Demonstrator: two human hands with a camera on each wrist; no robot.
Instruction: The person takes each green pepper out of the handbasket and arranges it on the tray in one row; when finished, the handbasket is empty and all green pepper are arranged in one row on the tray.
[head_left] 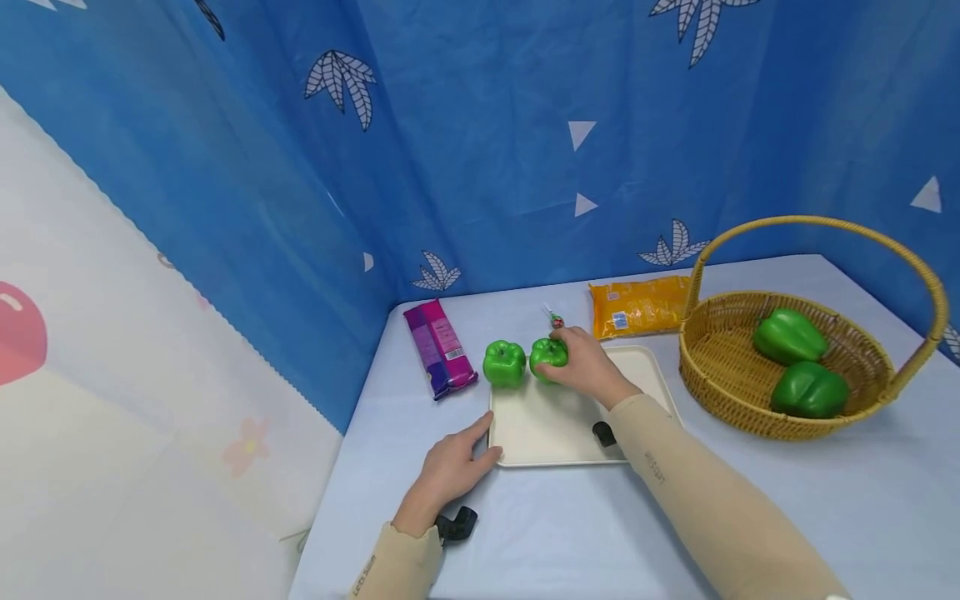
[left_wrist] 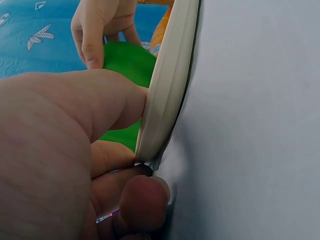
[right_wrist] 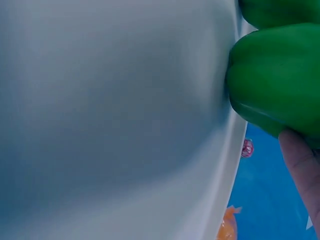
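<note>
A cream tray (head_left: 555,442) lies on the table, with two green bell peppers at its back left. My right hand (head_left: 588,367) grips the right-hand bell pepper (head_left: 546,353), thumb and fingers on either side of it. The right wrist view shows a fingertip against that pepper (right_wrist: 277,75), close to the tray's rim (right_wrist: 232,150). Just left stands the other bell pepper (head_left: 504,363). My left hand (head_left: 450,471) rests at the tray's left edge, thumb and index finger spread. In the left wrist view its thumb (left_wrist: 115,97) touches the tray rim (left_wrist: 167,75).
On the right stands a wicker basket (head_left: 712,392) with a tall handle, holding two green bell peppers (head_left: 810,390). An orange packet (head_left: 641,307) lies behind the tray, near a small wrapped lollipop (head_left: 557,320). At the left is a purple-pink packet (head_left: 441,348). A blue curtain hangs behind.
</note>
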